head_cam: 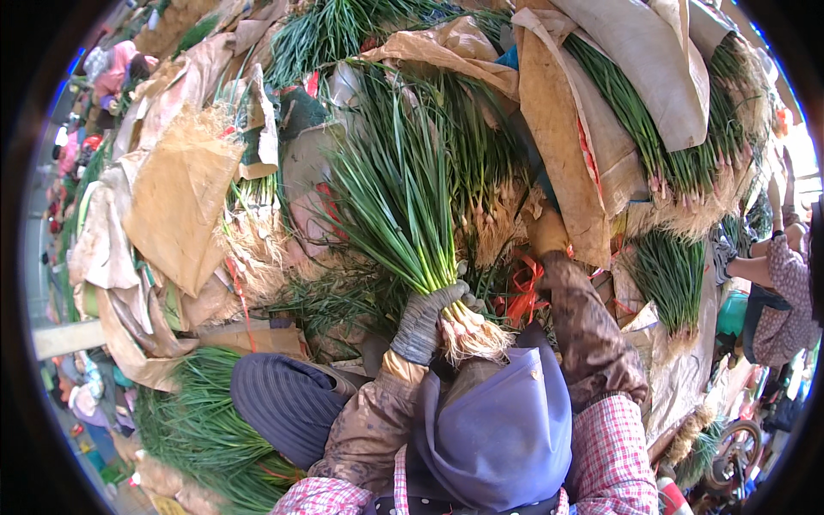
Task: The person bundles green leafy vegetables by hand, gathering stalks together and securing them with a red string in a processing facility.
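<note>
My left hand [428,322], in a dark grey glove, is closed around a bunch of green garlic shoots [412,212] just above the pale bulbs. Their leaves fan up and to the left, and the roots hang over my purple apron [502,431]. My right hand [547,228], in a tan glove, reaches forward to the roots of another pile of the plants [479,193]. A brown sheet overlaps it on the right, and its fingers are hard to make out. Red plastic ribbon [524,290] lies beside my right forearm.
Brown sheets [177,199] drape over more bunches on the left. Further bunches [673,277] lie at the right under and beside sheets. Loose leaves [347,296] cover the ground before me, and a heap of shoots [212,412] lies by my knee. People sit at both edges.
</note>
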Action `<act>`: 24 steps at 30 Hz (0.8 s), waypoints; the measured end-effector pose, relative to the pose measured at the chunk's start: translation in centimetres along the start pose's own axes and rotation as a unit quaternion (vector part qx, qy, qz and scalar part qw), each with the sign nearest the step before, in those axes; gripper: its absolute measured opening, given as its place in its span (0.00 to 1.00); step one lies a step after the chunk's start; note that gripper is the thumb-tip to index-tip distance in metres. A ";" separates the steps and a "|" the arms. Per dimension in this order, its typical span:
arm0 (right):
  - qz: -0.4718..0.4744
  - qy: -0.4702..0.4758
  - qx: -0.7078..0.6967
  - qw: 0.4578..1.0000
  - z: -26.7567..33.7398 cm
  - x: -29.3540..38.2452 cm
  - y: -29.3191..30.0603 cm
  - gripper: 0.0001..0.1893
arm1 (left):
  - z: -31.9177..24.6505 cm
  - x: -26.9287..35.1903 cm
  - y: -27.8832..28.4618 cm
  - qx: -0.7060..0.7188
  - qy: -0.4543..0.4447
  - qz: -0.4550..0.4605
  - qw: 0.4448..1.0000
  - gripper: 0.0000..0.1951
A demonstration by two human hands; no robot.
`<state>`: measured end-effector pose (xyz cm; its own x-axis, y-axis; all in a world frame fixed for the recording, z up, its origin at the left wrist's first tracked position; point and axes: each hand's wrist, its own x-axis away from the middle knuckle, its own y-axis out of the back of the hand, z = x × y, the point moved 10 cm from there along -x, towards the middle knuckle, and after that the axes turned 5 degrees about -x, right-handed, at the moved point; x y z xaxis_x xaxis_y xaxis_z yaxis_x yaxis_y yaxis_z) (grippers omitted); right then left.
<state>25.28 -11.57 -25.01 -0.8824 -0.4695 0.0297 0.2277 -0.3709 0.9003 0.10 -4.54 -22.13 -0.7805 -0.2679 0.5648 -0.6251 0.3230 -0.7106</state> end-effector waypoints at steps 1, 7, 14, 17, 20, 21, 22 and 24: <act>0.008 0.002 -0.035 0.999 -1.2 -0.7 -1.3 0.18 | 0.0 -0.1 0.3 0.007 -0.004 0.003 1.000 0.20; 0.024 0.088 -0.195 0.977 3.4 5.1 1.1 0.12 | -0.1 0.3 1.0 0.022 0.000 -0.007 1.000 0.20; 0.175 0.286 -0.156 0.929 9.9 16.5 3.0 0.06 | 0.3 -0.7 -0.8 -0.065 -0.053 0.044 0.995 0.23; 0.249 0.109 -0.339 0.901 9.3 14.0 2.9 0.10 | 0.2 -0.7 1.2 -0.103 -0.035 0.038 0.993 0.22; 0.144 0.147 -0.287 0.935 10.7 11.0 4.5 0.18 | 0.7 -0.9 2.0 -0.125 -0.027 0.014 0.992 0.20; 0.126 0.175 -0.269 0.939 11.9 10.5 4.8 0.15 | 0.8 -0.9 2.4 -0.129 -0.031 -0.002 0.991 0.19; 0.189 0.124 -0.301 0.926 12.3 10.2 3.6 0.14 | 0.8 -0.8 2.8 -0.142 -0.018 -0.007 0.990 0.17; 0.276 0.016 -0.361 0.891 12.5 10.6 1.7 0.08 | 0.2 -0.4 2.2 -0.137 -0.041 -0.002 0.990 0.17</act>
<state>11.15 -7.21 -17.74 -0.5455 -0.7575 0.3587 0.8381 -0.4903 0.2391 -1.02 -3.88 -23.99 -0.7823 -0.3377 0.5235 -0.6150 0.5528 -0.5623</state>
